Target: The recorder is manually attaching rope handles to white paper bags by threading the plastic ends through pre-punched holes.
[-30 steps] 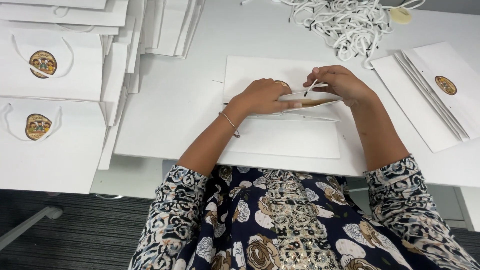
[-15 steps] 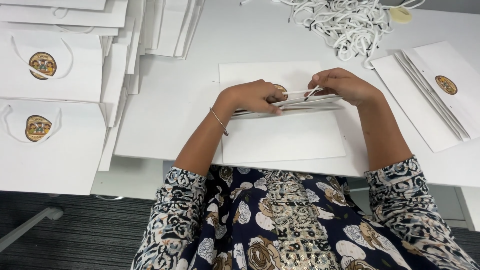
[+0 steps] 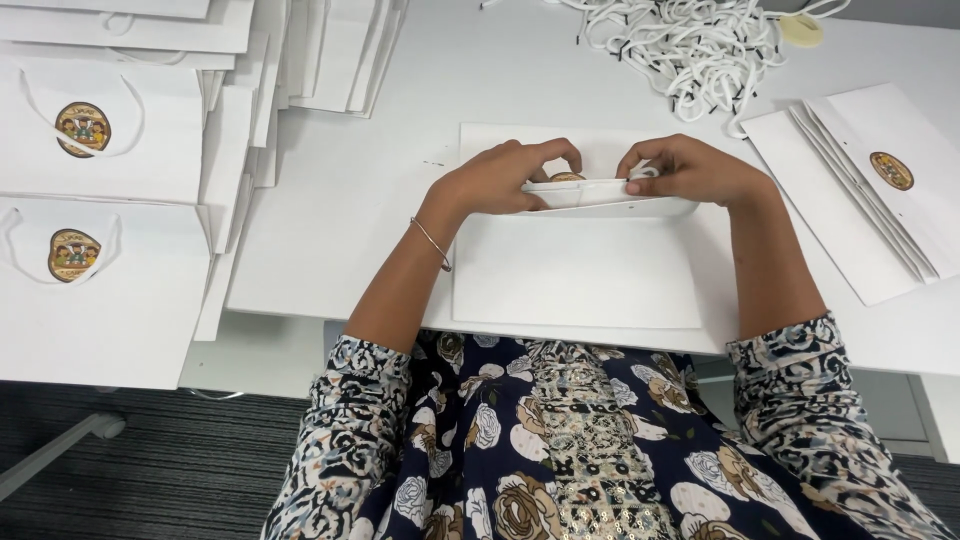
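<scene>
- Both hands have shifted since 0.5 s ago: left hand [image 3: 500, 180] sits further left, fingers now curled over top edge of the white paper bag [image 3: 575, 270]; right hand [image 3: 690, 172] lower, at the bag's right end.
- Bag lies flat on the white table [image 3: 340, 200], right in front of the person, its mouth at the far side, pulled slightly open.
- L hand grasps the mouth's left part, thumb under, fingers on top.
- R hand pinches the mouth's right part; thumb presses the near rim.
- Round emblem just shows inside the opening betw. the 2 hands.
- Thin bangle [image 3: 432, 243] on L wrist.
- Pile of white cord handles [image 3: 690, 45] at far side of table, well apart from hands.
- Stack of flat bags [image 3: 880, 190] w/ round emblem to the right.
- More finished bags [image 3: 100, 140] w/ handles stacked at left.
- Tape roll [image 3: 800, 30] beside the cords, far right.
</scene>
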